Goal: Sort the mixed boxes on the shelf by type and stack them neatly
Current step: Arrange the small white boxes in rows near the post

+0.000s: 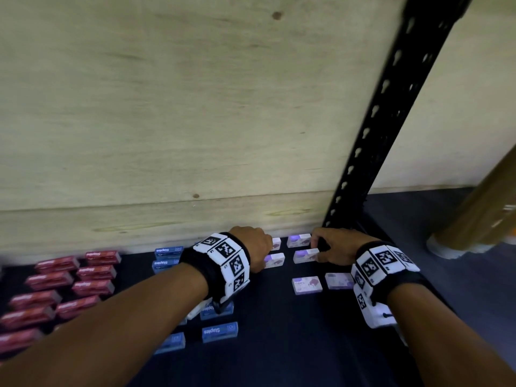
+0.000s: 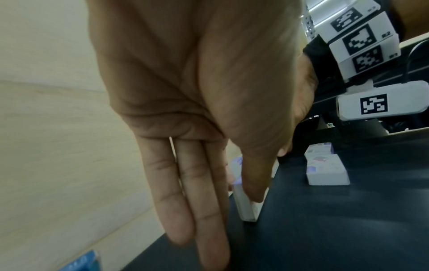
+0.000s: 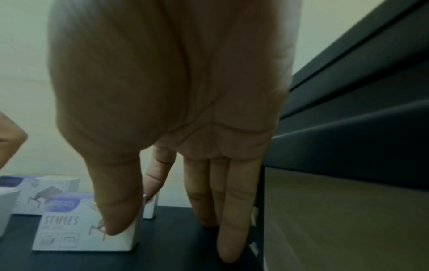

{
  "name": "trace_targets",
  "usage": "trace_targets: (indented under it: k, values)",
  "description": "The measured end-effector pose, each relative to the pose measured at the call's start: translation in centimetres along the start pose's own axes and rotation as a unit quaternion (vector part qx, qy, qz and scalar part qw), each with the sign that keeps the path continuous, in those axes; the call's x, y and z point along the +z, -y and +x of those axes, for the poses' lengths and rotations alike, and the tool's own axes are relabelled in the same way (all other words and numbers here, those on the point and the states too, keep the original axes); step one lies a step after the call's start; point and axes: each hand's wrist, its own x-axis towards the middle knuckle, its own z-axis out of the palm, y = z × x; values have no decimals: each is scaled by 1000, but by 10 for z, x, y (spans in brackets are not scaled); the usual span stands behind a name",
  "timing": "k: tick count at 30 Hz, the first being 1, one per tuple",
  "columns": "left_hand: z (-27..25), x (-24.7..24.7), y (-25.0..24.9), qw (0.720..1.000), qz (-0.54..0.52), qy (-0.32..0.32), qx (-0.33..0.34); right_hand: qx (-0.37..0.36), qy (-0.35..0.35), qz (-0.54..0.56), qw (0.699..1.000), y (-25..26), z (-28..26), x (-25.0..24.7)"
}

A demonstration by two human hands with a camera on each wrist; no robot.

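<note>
Right hand (image 3: 171,119) pinches white box (image 3: 69,236) (thumb atop).

stockroom | slotted metal shelf upright (image 1: 386,113) | rows of staple boxes (image 1: 96,272)

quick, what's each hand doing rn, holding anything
left hand: thumb and, it seems, index finger pinch a white staples box, other fingers straight
right hand: thumb and index finger pinch a second white staples box, other fingers straight
</note>
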Motion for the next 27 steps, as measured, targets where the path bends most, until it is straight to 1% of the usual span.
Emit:
trace_targets:
  k: [8, 17, 21, 27]
  values:
    - [5, 1, 0, 1000, 8, 0, 0, -3, -14, -11, 1000, 3, 1, 0]
    - [8, 1, 3, 1000, 8, -3, 6, -2, -10, -23, 1000, 4, 3, -1]
    - [7, 2, 3, 1000, -3, -7, 1, 5, -18, -11, 1000, 3, 2, 0]
    - [-2, -1, 4, 1000, -25, -5, -13, 37, -3, 24, 999, 4, -4, 0]
